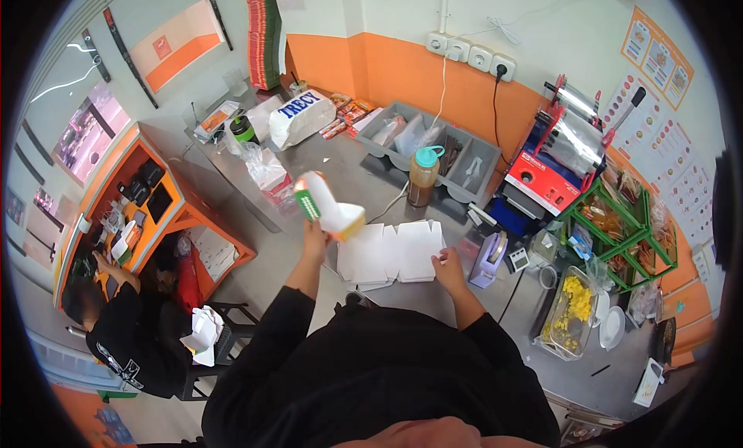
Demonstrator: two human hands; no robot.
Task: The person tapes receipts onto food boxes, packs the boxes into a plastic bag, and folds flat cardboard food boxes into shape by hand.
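My left hand (313,240) grips a partly folded paper food box (331,208), white inside with green and orange printed outside. It is held up above the steel table, to the left of a stack of flat white box blanks (391,253). At the right edge of that stack, my right hand (447,267) has its fingers closed on a flat box blank. The blanks lie with their white side up, close to my body.
Behind the blanks stand a bottle with a turquoise lid (424,175) and a grey divided tray (472,173). To the right are a tape dispenser (488,260), a red sealing machine (546,173) and green baskets (611,216). A seated person (135,332) works at the orange desk on the left.
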